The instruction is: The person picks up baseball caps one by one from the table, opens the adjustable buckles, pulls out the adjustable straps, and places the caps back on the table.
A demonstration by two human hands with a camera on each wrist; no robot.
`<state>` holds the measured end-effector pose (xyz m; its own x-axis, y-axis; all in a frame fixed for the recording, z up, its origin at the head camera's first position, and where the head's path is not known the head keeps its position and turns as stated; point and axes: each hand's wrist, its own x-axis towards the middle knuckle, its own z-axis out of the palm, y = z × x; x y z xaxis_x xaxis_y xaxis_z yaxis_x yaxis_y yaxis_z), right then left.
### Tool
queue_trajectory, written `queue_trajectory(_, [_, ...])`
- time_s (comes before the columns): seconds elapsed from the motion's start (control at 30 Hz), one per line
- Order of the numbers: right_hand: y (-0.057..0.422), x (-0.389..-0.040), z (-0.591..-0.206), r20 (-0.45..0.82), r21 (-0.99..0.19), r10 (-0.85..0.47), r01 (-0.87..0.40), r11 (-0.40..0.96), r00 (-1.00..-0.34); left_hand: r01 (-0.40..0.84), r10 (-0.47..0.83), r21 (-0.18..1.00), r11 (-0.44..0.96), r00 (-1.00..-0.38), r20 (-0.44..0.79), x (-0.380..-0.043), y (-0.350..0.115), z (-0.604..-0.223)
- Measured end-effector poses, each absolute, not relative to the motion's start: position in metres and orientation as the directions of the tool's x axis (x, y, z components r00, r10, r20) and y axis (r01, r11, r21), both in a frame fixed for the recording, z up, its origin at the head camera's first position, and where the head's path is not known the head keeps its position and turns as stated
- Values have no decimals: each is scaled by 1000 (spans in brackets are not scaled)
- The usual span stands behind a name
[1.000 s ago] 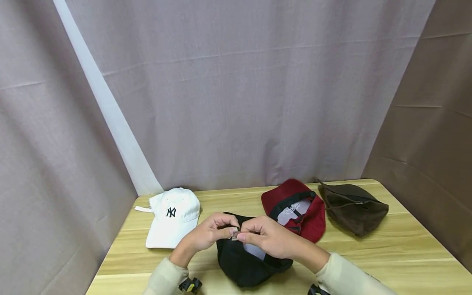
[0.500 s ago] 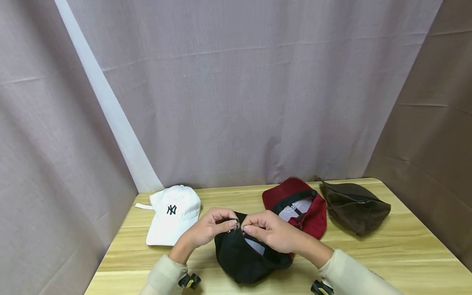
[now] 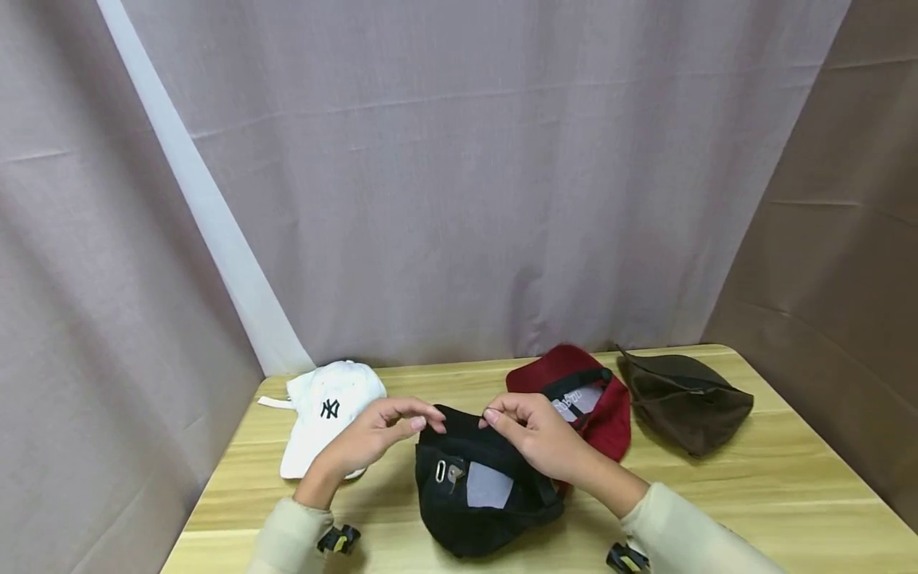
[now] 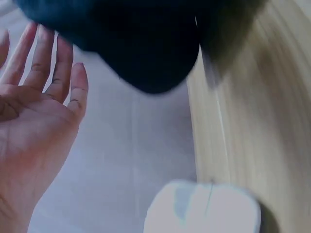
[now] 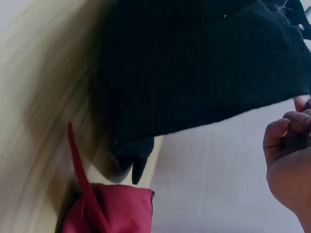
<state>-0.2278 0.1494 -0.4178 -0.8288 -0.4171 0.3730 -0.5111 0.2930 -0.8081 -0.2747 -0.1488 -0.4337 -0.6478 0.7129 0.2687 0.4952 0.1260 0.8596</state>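
A black baseball cap lies crown down in front of me, its opening facing up and a pale grey label showing inside. On the left part of its back edge are a metal clasp and a slotted metal eyelet. My left hand hovers just left of the cap with loosely straight fingers and holds nothing; its spread fingers show in the left wrist view. Over the cap's right side, my right hand pinches the cap's dark strap between thumb and curled fingers, which mostly hide it.
A white cap with a dark NY logo lies on the left of the wooden table. Behind the black cap rests an upturned red cap. A dark brown hat sits at the far right. Grey curtains close off the back.
Both hands were together at the black cap's clasp. My left hand has let go and drawn back left, my right hand has moved slightly right and up, and the clasp is now uncovered.
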Motion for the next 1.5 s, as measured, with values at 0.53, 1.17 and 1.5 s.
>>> queue_trajectory(0.53, [160,-228,-418,461,-802,-467,-579,144,-754,712,678,200,673,-702,219,-271,-128,-459])
queue_trajectory(1.17, [187,-252,-420,651,-721,-138,-665,194,-746,486,376,757,436,-863,338,-281,-164,-475])
queue_trajectory(1.5, [200,-252,-431,643,-558,-214,-642,526,-735,247,256,890,383,-954,154,-291,-152,-469])
